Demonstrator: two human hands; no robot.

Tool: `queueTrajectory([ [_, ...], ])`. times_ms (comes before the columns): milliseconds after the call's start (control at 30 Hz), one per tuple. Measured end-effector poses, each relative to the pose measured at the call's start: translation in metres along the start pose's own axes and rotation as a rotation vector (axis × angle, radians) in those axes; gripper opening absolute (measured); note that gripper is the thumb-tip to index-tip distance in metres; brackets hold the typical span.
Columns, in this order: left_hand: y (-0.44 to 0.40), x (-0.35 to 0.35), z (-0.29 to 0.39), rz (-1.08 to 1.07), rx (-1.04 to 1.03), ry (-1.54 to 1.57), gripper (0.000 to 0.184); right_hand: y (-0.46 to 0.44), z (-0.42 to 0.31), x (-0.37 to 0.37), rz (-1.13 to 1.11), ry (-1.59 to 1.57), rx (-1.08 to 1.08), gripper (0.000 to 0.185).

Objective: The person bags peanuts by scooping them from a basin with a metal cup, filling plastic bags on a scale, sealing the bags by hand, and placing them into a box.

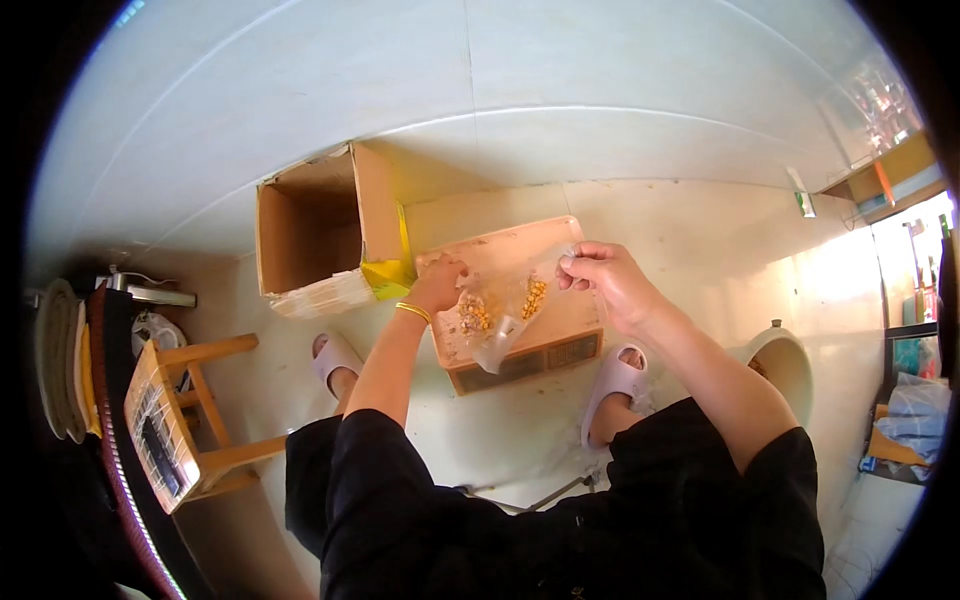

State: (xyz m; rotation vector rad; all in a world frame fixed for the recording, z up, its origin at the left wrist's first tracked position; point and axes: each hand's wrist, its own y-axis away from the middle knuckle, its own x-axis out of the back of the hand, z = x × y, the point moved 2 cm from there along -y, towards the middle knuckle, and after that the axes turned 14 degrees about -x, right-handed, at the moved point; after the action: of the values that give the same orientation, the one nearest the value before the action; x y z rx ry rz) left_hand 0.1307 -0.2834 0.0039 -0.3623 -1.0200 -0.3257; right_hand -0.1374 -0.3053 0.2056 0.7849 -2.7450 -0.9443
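Bag: A clear plastic bag (508, 300) is spread between your two hands, above the top of a pale orange crate (520, 243) on the floor; its lower corner droops over the crate's near edge.
Right hand: Your right hand (603, 283) has its grip pinched tight, thumb against fingers, on the bag's upper corner.
Left hand: Your left hand (437, 284), yellow band at the wrist, curls its fingers at the bag's other side; you cannot tell from here how firmly that grip has the film.
Yellow pieces: Small yellow pieces (534, 298) show in the bag near your right hand, with a paler cluster toward your left.
Handling: Your pinch looks best kept light but sure, since thin film may stretch or tear; an even pull from both sides should stop the load sliding toward the drooping corner.
Crate: Working above its top seems wise, as strays could land there rather than by your slippers (617, 385).
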Motion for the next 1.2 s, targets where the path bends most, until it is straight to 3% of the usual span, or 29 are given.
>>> queueTrajectory([
  [100,-0.001,-0.003,0.009,-0.137,0.127,-0.061,0.015,0.003,-0.008,-0.009,-0.031,-0.053,0.018,0.014],
  [233,-0.002,-0.009,0.023,-0.068,0.169,-0.030,0.011,0.005,-0.003,-0.012,-0.079,-0.038,-0.034,0.011],
  [333,-0.002,-0.001,0.026,-0.094,0.287,-0.048,0.019,0.001,0.000,-0.007,-0.071,-0.004,-0.102,0.011],
  [400,-0.001,0.004,0.024,-0.057,0.357,0.088,0.015,0.003,-0.002,-0.004,-0.069,0.028,-0.136,0.011],
  [500,0.004,0.003,0.021,-0.156,0.217,-0.019,0.018,0.004,-0.001,-0.005,-0.099,0.040,-0.122,0.012],
  [633,0.010,0.007,0.028,-0.149,0.313,-0.035,0.020,0.008,-0.007,-0.009,-0.068,0.049,-0.091,0.011],
  [700,0.014,0.024,0.043,0.215,0.168,-0.276,0.021,0.008,-0.006,-0.010,-0.060,0.046,-0.095,0.012],
  [733,0.014,0.036,0.059,0.205,0.178,-0.283,0.021,0.007,-0.004,-0.010,-0.073,0.040,-0.099,0.012],
  [800,0.010,0.058,0.090,0.355,0.528,0.111,0.021,0.004,-0.001,-0.004,-0.062,-0.024,-0.089,0.012],
  [867,0.024,0.044,0.122,0.276,0.522,0.325,0.022,0.003,-0.003,-0.001,-0.060,-0.042,-0.097,0.012],
  [900,0.029,0.043,0.146,0.274,0.525,0.311,0.022,0.003,-0.005,-0.001,-0.044,-0.047,-0.104,0.012],
  [967,0.035,0.051,0.193,0.192,0.402,-0.018,0.023,0.006,-0.009,-0.002,-0.041,-0.062,-0.093,0.011],
  [1100,0.049,0.043,0.139,0.183,0.611,0.012,0.020,0.002,0.000,0.008,0.031,0.013,-0.081,0.009],
  [1167,0.043,0.064,0.126,0.512,0.709,0.866,0.016,0.003,0.006,0.014,0.036,0.031,-0.084,0.009],
  [1200,0.037,0.076,0.127,0.517,0.705,0.854,0.016,0.002,0.008,0.019,0.031,0.012,-0.080,0.009],
])
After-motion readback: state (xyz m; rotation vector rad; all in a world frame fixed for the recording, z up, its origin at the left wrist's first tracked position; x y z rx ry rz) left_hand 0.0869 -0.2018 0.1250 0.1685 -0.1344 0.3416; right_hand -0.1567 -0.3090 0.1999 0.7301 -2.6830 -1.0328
